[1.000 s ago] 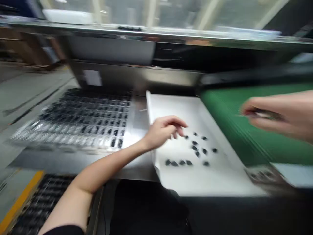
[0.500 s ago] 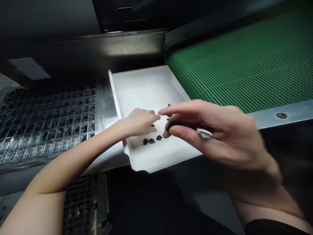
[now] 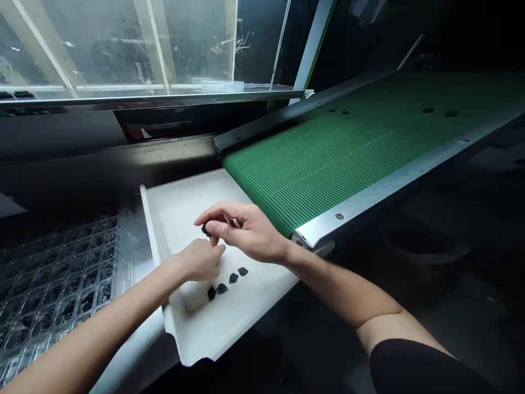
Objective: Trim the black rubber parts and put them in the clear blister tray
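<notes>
My right hand (image 3: 254,235) is over the white tray (image 3: 197,347), pinching a small black part (image 3: 206,229) between thumb and fingers. A slim silvery object (image 3: 230,219) is also tucked in that hand; its kind is not clear. Just below, my left hand (image 3: 200,260) has its fingers curled downward, close to or touching the right hand's fingertips. Whatever its fingers hold, if anything, is hidden. Several small black parts, one with a round body and side tabs (image 3: 222,288), lie on the tray near my left hand.
A green conveyor belt (image 3: 287,175) with a metal side rail (image 3: 369,197) slopes up at the right, bearing several small black pieces (image 3: 427,110). To the left are clear compartment trays (image 3: 82,273) filled with black parts. A metal-edged shelf (image 3: 164,100) spans the back.
The view has swung up and to the right, showing more belt and the shelf. My right hand has come in against my left hand, still with the black part.
</notes>
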`<state>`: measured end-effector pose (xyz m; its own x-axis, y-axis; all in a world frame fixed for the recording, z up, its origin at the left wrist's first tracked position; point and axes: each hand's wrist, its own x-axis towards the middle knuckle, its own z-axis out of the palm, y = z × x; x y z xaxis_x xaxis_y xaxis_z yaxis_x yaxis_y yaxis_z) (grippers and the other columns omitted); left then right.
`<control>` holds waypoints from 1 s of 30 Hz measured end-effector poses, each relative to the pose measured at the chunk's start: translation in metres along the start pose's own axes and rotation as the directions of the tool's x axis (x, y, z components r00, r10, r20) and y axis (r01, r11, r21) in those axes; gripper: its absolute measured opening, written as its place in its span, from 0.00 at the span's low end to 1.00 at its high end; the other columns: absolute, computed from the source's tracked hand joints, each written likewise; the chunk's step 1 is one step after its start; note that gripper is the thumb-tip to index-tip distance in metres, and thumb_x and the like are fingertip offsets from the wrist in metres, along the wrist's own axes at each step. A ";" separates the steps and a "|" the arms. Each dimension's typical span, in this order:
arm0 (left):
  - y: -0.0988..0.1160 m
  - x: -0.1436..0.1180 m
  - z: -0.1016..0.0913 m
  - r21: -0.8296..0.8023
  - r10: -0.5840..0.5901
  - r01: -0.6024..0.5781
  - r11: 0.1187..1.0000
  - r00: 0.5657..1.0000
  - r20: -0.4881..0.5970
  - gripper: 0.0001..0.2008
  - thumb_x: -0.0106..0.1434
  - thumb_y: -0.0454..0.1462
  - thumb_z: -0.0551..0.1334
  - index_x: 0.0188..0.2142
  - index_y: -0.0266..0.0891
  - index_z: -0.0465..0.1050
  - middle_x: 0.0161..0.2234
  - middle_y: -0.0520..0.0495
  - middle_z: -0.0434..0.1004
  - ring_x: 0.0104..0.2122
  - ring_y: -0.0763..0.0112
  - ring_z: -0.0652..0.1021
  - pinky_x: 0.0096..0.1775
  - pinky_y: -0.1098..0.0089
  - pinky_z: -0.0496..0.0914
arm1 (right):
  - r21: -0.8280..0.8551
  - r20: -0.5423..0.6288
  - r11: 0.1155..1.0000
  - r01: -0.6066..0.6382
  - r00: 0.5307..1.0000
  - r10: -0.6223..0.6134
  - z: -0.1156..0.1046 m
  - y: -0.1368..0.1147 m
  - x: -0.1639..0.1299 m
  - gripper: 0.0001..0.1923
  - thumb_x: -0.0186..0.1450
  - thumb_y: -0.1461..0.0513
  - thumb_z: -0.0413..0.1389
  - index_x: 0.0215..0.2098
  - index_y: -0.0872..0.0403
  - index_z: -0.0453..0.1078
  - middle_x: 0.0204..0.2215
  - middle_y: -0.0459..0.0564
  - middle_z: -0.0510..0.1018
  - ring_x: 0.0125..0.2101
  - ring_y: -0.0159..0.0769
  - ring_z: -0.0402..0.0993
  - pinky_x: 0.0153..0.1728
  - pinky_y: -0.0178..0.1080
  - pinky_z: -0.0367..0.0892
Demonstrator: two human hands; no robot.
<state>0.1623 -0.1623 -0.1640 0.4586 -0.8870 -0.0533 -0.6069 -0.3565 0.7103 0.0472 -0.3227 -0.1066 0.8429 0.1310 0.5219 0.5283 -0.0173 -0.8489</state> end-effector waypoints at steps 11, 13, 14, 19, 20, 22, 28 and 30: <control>0.016 -0.047 -0.044 -0.908 -0.176 -0.123 0.400 0.962 -0.208 0.09 0.62 0.39 0.67 0.40 0.39 0.72 0.28 0.51 0.65 0.23 0.74 0.66 0.25 0.74 0.64 | 0.205 -0.146 0.979 0.007 0.989 0.023 0.026 0.008 0.036 0.15 0.77 0.60 0.63 0.57 0.61 0.70 0.31 0.46 0.76 0.28 0.25 0.67 0.26 0.31 0.60; 0.016 -0.050 -0.039 -0.938 -0.221 -0.135 0.319 0.952 -0.212 0.09 0.61 0.38 0.66 0.40 0.39 0.72 0.27 0.51 0.64 0.21 0.76 0.65 0.25 0.76 0.63 | 0.195 -0.143 0.980 -0.044 0.987 0.072 0.030 0.018 0.038 0.16 0.75 0.57 0.65 0.53 0.61 0.70 0.30 0.46 0.76 0.28 0.26 0.68 0.26 0.31 0.61; 0.016 -0.050 -0.037 -0.945 -0.229 -0.137 0.297 0.951 -0.210 0.08 0.62 0.38 0.66 0.40 0.38 0.72 0.27 0.51 0.64 0.21 0.76 0.65 0.24 0.76 0.62 | 0.190 -0.145 0.980 -0.065 0.985 0.093 0.032 0.023 0.038 0.17 0.75 0.57 0.65 0.52 0.60 0.70 0.30 0.46 0.76 0.28 0.27 0.69 0.26 0.32 0.61; 0.013 -0.039 -0.031 -0.945 -0.191 -0.082 0.317 0.970 -0.148 0.11 0.72 0.44 0.62 0.38 0.38 0.69 0.28 0.51 0.66 0.19 0.79 0.63 0.22 0.76 0.52 | 0.155 -0.214 0.979 -0.135 0.962 0.167 0.030 0.043 0.030 0.15 0.74 0.56 0.67 0.50 0.60 0.73 0.29 0.45 0.73 0.27 0.26 0.69 0.25 0.31 0.62; 0.011 -0.037 -0.031 -0.942 -0.181 -0.079 0.327 0.973 -0.144 0.13 0.73 0.45 0.62 0.38 0.38 0.69 0.29 0.51 0.67 0.19 0.80 0.62 0.22 0.76 0.51 | 0.153 -0.221 0.976 -0.152 0.958 0.183 0.028 0.046 0.029 0.15 0.74 0.56 0.67 0.49 0.60 0.74 0.28 0.44 0.73 0.27 0.25 0.68 0.26 0.31 0.62; 0.010 -0.035 -0.030 -0.936 -0.168 -0.077 0.345 0.976 -0.142 0.15 0.75 0.48 0.63 0.39 0.38 0.69 0.30 0.51 0.68 0.20 0.82 0.61 0.23 0.76 0.49 | 0.160 -0.234 0.971 -0.178 0.949 0.212 0.024 0.048 0.026 0.15 0.74 0.55 0.68 0.48 0.59 0.76 0.28 0.44 0.73 0.27 0.24 0.68 0.26 0.30 0.64; 0.014 -0.041 -0.029 -0.923 -0.189 -0.087 0.376 0.967 -0.168 0.17 0.76 0.48 0.65 0.38 0.36 0.71 0.30 0.50 0.71 0.22 0.84 0.59 0.24 0.76 0.49 | 0.134 -0.246 0.961 -0.243 0.931 0.270 0.022 0.044 0.020 0.12 0.76 0.57 0.67 0.50 0.57 0.81 0.30 0.47 0.77 0.30 0.25 0.69 0.31 0.31 0.67; 0.015 -0.043 -0.029 -0.924 -0.176 -0.085 0.373 0.971 -0.160 0.17 0.75 0.47 0.67 0.39 0.36 0.70 0.32 0.49 0.74 0.22 0.84 0.60 0.25 0.77 0.49 | 0.109 -0.226 0.960 -0.258 0.934 0.277 0.023 0.042 0.019 0.11 0.78 0.57 0.64 0.52 0.57 0.82 0.30 0.48 0.79 0.30 0.25 0.70 0.31 0.31 0.66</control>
<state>0.1524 -0.1208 -0.1309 0.6564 -0.7516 -0.0643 0.3345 0.2136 0.9179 0.0831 -0.2985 -0.1344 0.9566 -0.1064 0.2711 0.2782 0.0580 -0.9588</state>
